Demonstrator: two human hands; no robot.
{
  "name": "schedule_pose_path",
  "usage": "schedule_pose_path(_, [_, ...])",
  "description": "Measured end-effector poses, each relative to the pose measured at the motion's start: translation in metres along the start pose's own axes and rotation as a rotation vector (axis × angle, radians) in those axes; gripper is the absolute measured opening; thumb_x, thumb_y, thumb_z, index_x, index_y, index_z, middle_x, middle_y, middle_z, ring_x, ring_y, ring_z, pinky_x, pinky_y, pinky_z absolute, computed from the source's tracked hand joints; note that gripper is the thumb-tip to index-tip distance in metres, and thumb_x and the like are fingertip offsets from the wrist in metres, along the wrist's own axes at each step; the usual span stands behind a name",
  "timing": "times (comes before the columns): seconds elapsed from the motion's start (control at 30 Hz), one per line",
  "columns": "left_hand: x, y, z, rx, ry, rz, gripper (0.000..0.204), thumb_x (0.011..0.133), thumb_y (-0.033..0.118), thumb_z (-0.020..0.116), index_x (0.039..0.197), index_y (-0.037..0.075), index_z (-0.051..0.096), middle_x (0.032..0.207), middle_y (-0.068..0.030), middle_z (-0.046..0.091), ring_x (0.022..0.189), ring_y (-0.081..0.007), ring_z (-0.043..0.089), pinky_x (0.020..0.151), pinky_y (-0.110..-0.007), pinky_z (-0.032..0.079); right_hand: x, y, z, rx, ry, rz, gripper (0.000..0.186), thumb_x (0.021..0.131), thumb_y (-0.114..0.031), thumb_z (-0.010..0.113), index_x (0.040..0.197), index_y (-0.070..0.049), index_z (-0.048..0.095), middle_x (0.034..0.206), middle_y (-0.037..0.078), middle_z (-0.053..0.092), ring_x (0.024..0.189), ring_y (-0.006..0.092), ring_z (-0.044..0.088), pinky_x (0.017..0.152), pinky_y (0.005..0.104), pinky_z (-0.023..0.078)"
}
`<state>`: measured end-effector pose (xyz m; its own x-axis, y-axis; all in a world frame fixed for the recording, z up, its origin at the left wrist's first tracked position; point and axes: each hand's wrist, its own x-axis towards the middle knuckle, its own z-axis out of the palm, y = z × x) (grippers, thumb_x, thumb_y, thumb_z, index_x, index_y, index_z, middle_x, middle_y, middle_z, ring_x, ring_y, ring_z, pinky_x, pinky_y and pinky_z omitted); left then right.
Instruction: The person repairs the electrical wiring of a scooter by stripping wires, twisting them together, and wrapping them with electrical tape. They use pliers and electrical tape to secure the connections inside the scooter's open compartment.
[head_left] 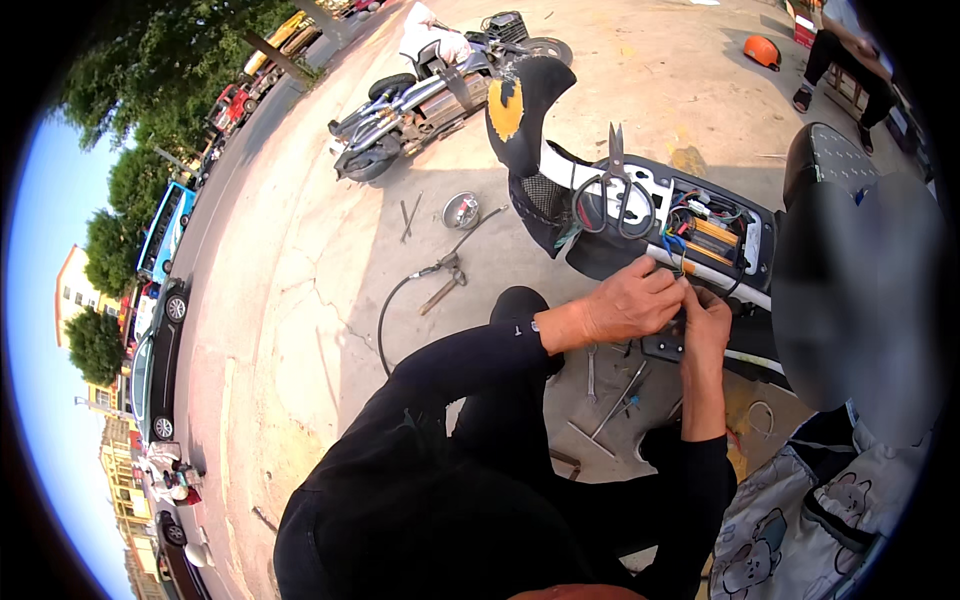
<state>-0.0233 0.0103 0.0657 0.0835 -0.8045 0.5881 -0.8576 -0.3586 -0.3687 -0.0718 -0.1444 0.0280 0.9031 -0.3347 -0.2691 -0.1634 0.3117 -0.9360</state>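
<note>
An electric scooter (752, 291) stands in front of me, with an open compartment in its floorboard. Inside are coloured wires (672, 240) and a gold-finned controller (715, 238). At the compartment's near edge, my left hand (635, 300) and my right hand (708, 320) meet at the fingertips. Both are closed in a pinch on a thin wire that runs out of the compartment; the fingers partly hide it. Black-handled scissors (616, 150) lie on the white floorboard left of the compartment, their blades slightly apart and pointing away from me.
On the ground lie a T-handle wrench (605, 425), a spanner (591, 375), a hammer (440, 292), a black hose (395, 295) and a metal bowl (461, 211). A dismantled scooter (420, 105) lies farther back. An orange helmet (762, 52) rests near a seated person (845, 55).
</note>
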Motion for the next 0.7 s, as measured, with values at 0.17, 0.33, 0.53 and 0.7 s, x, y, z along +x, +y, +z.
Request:
schedule_pose_path(0.17, [0.001,-0.011,0.003,0.05,0.024,0.259,0.013,0.075,0.021,0.068,0.078,0.009,0.071,0.089,-0.0014,0.053,0.088,-0.0198,0.053,0.073,-0.035,0.043,0.013,0.016,-0.004,0.111,-0.005,0.033,0.026,0.099,-0.024,0.075,0.106,0.001,0.074,0.088,0.001,0.07,0.071,0.0051,0.059,0.059,0.0223,0.041])
schedule_pose_path(0.33, [-0.011,-0.004,0.0,-0.172,-0.041,-0.246,0.013,0.079,0.02,0.073,0.083,0.008,0.074,0.089,-0.0028,0.056,0.09,-0.0224,0.056,0.076,-0.038,0.041,0.014,0.031,-0.008,0.011,-0.13,-0.148,0.025,0.103,-0.022,0.069,0.106,0.003,0.069,0.084,0.001,0.066,0.069,0.0056,0.055,0.059,0.023,0.04])
schedule_pose_path(0.53, [-0.016,0.019,0.007,-0.511,-0.061,-0.825,0.014,0.085,0.019,0.075,0.094,0.009,0.079,0.09,-0.0063,0.06,0.094,-0.026,0.06,0.079,-0.041,0.039,0.009,0.034,-0.003,-0.084,-0.105,-0.341,0.025,0.107,-0.019,0.062,0.107,0.006,0.066,0.084,0.003,0.066,0.069,0.0071,0.054,0.061,0.0242,0.044])
schedule_pose_path(0.7, [-0.014,0.023,0.009,-0.634,-0.015,-0.969,0.017,0.087,0.021,0.075,0.095,0.007,0.079,0.09,-0.0073,0.065,0.091,-0.0276,0.064,0.08,-0.041,0.041,0.005,0.025,-0.001,-0.095,-0.118,-0.327,0.025,0.107,-0.017,0.063,0.108,0.007,0.068,0.088,0.003,0.068,0.074,0.007,0.059,0.065,0.0243,0.048])
